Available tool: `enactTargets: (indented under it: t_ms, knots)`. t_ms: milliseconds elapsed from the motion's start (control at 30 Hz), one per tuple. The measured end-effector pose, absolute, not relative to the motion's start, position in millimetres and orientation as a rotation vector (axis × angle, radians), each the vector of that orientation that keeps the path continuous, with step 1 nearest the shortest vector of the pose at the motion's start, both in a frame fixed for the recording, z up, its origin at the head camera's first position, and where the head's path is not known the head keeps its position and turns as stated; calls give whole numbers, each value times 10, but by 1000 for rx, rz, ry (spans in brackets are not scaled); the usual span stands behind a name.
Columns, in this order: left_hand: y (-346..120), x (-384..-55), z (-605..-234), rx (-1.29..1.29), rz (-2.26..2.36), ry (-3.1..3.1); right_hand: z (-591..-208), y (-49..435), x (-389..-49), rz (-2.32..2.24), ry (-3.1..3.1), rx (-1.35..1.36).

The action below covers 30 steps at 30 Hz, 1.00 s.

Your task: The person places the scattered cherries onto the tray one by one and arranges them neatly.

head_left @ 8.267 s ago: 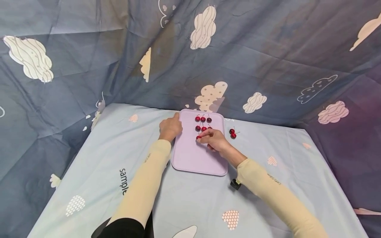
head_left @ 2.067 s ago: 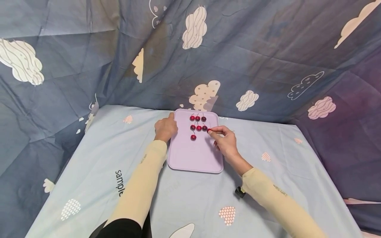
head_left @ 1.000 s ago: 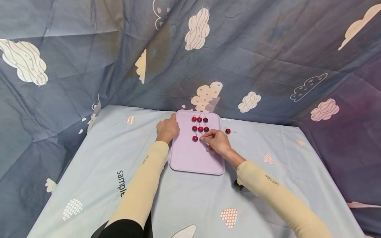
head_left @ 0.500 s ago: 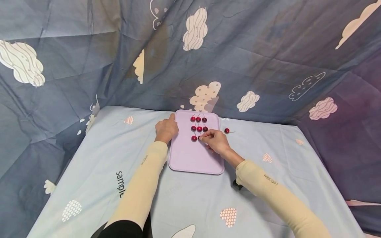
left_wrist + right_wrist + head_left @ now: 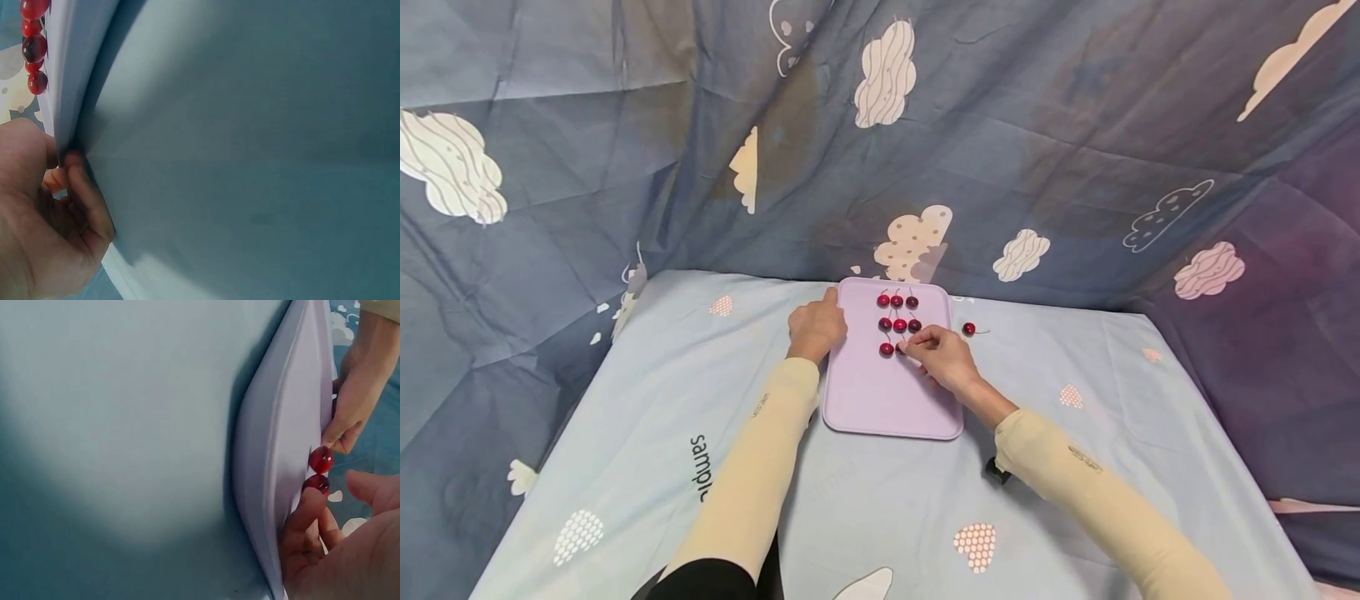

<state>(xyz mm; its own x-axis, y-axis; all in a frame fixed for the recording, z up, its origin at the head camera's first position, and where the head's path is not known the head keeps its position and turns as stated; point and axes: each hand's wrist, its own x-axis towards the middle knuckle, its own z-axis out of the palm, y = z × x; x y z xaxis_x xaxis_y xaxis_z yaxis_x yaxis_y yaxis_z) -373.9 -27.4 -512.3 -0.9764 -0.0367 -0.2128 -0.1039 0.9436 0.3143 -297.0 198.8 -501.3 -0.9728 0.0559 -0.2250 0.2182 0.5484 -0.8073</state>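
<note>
A lilac tray (image 5: 891, 400) lies on the table, bearing rows of dark red cherries with stems. My left hand (image 5: 817, 327) grips its left rim; in the left wrist view, the hand (image 5: 50, 219) has thumb and fingers at the edge. In the third row sits one cherry (image 5: 887, 350). My right hand (image 5: 946, 358) holds a second cherry (image 5: 317, 483) right beside it, low at the tray surface. One fingertip presses against this cherry in the right wrist view, and another digit stands near it. From the head, the fingertips partly hide the held cherry.
One loose cherry (image 5: 969, 329) lies on the pale blue cloth (image 5: 865, 483) just right of the tray. A dark patterned curtain (image 5: 1060, 150) rises behind the table. A small black device (image 5: 997, 471) sits under the right wrist.
From two cherries right of the tray, my right hand has brought one leftward to the third row, beside the cherry set there earlier. Over the last half second little moves; the left hand stays at the rim.
</note>
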Motion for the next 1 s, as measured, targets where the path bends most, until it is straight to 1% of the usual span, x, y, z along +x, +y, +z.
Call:
enactTargets:
  t_ms: [100, 300, 500, 800, 1000]
  knots:
    - [-274, -3738, -5122, -96, 491, 2898, -4939, 2001, -2911, -1526, 2578, 288]
    - [-278, -3727, -5112, -90, 516, 2877, -4785, 2098, -2824, -1925, 2402, 442]
    - [-286, -3742, -5099, -92, 508, 2861, -4793, 2265, -2860, -2207, 2265, 562]
    - [-287, -3730, -5091, -93, 516, 2856, -4879, 2605, -2967, -2299, 2178, 743]
    - [-289, -3735, -5085, -95, 522, 2845, -4961, 2714, -3036, -2228, 2181, 834]
